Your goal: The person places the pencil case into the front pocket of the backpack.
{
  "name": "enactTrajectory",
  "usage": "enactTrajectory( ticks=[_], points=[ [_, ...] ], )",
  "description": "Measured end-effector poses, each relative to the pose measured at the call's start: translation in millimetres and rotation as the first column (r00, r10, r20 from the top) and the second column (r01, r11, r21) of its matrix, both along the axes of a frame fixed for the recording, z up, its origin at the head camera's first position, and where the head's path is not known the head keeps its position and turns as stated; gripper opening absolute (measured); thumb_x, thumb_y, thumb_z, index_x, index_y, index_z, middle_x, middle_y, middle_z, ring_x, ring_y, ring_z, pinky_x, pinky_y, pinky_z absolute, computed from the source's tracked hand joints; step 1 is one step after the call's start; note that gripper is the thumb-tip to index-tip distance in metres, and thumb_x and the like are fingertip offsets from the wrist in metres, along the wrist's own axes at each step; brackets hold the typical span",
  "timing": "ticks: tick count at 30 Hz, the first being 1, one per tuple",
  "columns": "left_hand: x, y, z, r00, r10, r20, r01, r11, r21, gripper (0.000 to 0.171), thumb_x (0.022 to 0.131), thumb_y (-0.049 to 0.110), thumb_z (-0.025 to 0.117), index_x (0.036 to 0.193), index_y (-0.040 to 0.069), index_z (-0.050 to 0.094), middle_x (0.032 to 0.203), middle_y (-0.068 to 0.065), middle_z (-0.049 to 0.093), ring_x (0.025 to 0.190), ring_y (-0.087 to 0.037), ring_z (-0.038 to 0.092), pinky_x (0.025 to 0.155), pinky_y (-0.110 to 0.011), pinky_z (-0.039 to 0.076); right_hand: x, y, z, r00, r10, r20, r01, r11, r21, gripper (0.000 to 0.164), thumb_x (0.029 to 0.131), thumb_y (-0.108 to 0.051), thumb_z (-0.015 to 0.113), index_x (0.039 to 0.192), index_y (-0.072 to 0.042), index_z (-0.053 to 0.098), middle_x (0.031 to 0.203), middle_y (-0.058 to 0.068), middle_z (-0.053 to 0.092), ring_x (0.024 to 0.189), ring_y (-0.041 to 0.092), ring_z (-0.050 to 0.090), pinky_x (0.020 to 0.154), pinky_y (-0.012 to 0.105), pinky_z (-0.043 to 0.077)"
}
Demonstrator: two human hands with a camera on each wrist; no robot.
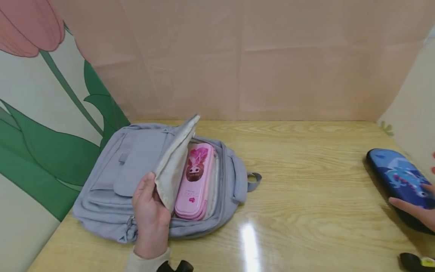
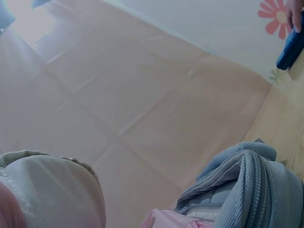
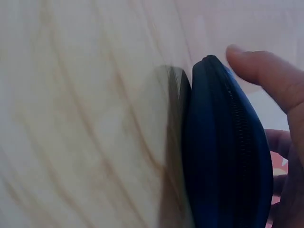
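A grey backpack (image 1: 102, 189) lies on the table with its main compartment unzipped. My left hand (image 1: 153, 207) pinches the edge of its front panel and holds it raised, so the pale lining (image 1: 173, 170) shows. Inside the compartment is a pink pencil case (image 1: 192, 185) with a doll picture; only a corner of it appears in the left wrist view. At the far right, my right hand (image 1: 416, 212) is over a blue zipped pencil case (image 1: 391, 166) with a dragon-like picture. In the right wrist view its thumb (image 3: 256, 66) extends beside the zipper, the other fingers partly hidden behind the case.
A black and yellow object (image 1: 412, 261) is cut off at the lower right edge of the wooden table (image 1: 306, 181). Behind the table hangs a beige sheet (image 1: 272, 75). A wall with painted tulips (image 1: 64, 83) stands at the left, close to the backpack.
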State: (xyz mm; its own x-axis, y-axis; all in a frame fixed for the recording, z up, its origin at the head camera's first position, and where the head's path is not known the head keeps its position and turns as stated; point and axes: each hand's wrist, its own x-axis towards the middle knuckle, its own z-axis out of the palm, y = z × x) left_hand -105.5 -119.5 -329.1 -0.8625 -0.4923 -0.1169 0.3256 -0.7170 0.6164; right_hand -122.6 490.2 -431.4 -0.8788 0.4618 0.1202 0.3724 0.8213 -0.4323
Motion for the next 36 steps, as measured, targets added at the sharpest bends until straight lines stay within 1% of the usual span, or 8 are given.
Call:
enactTrajectory(
  ticks=[2, 13, 17, 20, 23, 27, 30, 36],
  points=[
    [0.7, -0.4, -0.3, 1.0, 0.003, 0.003, -0.003, 1.0, 0.004, 0.018, 0.091, 0.012, 0.058, 0.077, 0.004, 0.066, 0.083, -0.008, 0.066, 0.077, -0.015, 0.063, 0.068, -0.025, 0.05, 1.1, -0.9, -1.0, 0.998, -0.034, 0.054, 0.032, 0.999, 0.029, 0.113, 0.071, -0.054, 0.071, 0.145, 0.001, 0.005, 0.151, 0.023, -0.007, 0.137, 0.046, -0.001, 0.1, 0.065, 0.018],
    [0.6, -2.3, 0.2, 1.0, 0.006, -0.01, -0.005, 1.0, 0.013, 0.02, 0.092, 0.012, 0.056, 0.076, 0.004, 0.066, 0.081, -0.008, 0.066, 0.074, -0.015, 0.063, 0.066, -0.025, 0.051, -5.0, -11.0, -4.0, 0.996, -0.083, -0.04, 0.082, 0.996, -0.026, 0.103, 0.07, -0.045, 0.074, 0.142, 0.004, 0.019, 0.146, 0.032, 0.013, 0.13, 0.05, 0.019, 0.096, 0.061, 0.026],
    [-2.6, -1.2, 0.9, 1.0, 0.008, -0.003, -0.008, 1.0, 0.015, 0.021, 0.092, 0.012, 0.056, 0.075, 0.005, 0.065, 0.08, -0.007, 0.065, 0.074, -0.015, 0.062, 0.067, -0.025, 0.05, -7.3, -22.4, 3.7, 0.991, -0.119, -0.062, 0.115, 0.992, -0.06, 0.093, 0.072, -0.037, 0.072, 0.14, 0.004, 0.023, 0.143, 0.033, 0.017, 0.126, 0.05, 0.023, 0.092, 0.06, 0.028],
    [-4.5, -0.3, 1.1, 1.0, -0.001, -0.003, 0.001, 1.0, 0.015, 0.023, 0.093, 0.011, 0.054, 0.075, 0.005, 0.065, 0.08, -0.007, 0.065, 0.073, -0.014, 0.062, 0.066, -0.025, 0.05, -6.6, -33.7, 10.8, 0.983, -0.166, -0.073, 0.155, 0.979, -0.132, 0.088, 0.072, -0.03, 0.071, 0.14, 0.002, 0.024, 0.143, 0.032, 0.019, 0.123, 0.048, 0.025, 0.088, 0.055, 0.029],
    [-5.1, 0.0, 0.6, 1.0, -0.005, -0.001, 0.005, 1.0, 0.011, 0.025, 0.095, 0.011, 0.051, 0.074, 0.005, 0.065, 0.079, -0.006, 0.066, 0.073, -0.014, 0.062, 0.065, -0.025, 0.05, -4.6, -45.8, 16.2, 0.983, -0.179, -0.041, 0.168, 0.966, -0.198, 0.088, 0.076, -0.03, 0.067, 0.142, 0.001, 0.019, 0.143, 0.033, 0.016, 0.121, 0.05, 0.023, 0.087, 0.056, 0.029],
    [-4.7, -0.5, 0.0, 1.0, -0.007, 0.003, 0.007, 1.0, 0.004, 0.025, 0.095, 0.012, 0.051, 0.075, 0.006, 0.065, 0.08, -0.006, 0.066, 0.074, -0.014, 0.063, 0.066, -0.025, 0.05, -3.4, -60.5, 21.1, 0.991, -0.135, -0.005, 0.131, 0.966, -0.225, 0.091, 0.079, -0.034, 0.064, 0.143, 0.003, 0.011, 0.143, 0.036, 0.01, 0.12, 0.054, 0.019, 0.09, 0.062, 0.026],
    [-4.4, -1.2, -0.3, 1.0, -0.008, 0.0, 0.008, 1.0, 0.001, 0.023, 0.094, 0.012, 0.053, 0.075, 0.006, 0.065, 0.081, -0.006, 0.066, 0.075, -0.014, 0.063, 0.067, -0.025, 0.05, -5.7, -71.5, 25.7, 0.994, -0.103, 0.029, 0.107, 0.978, -0.18, 0.094, 0.08, -0.039, 0.065, 0.143, 0.005, 0.011, 0.142, 0.037, 0.011, 0.117, 0.056, 0.021, 0.088, 0.063, 0.028],
    [-3.1, -2.4, -0.9, 1.0, -0.001, 0.008, 0.0, 1.0, 0.004, 0.023, 0.093, 0.013, 0.054, 0.075, 0.006, 0.065, 0.082, -0.006, 0.066, 0.076, -0.015, 0.063, 0.068, -0.025, 0.05, -7.7, -104.8, 41.5, 0.983, -0.027, 0.183, 0.034, 0.999, -0.035, 0.108, 0.074, -0.061, 0.064, 0.142, 0.005, 0.013, 0.127, 0.045, 0.022, 0.106, 0.06, 0.027, 0.079, 0.064, 0.029]
  ],
)
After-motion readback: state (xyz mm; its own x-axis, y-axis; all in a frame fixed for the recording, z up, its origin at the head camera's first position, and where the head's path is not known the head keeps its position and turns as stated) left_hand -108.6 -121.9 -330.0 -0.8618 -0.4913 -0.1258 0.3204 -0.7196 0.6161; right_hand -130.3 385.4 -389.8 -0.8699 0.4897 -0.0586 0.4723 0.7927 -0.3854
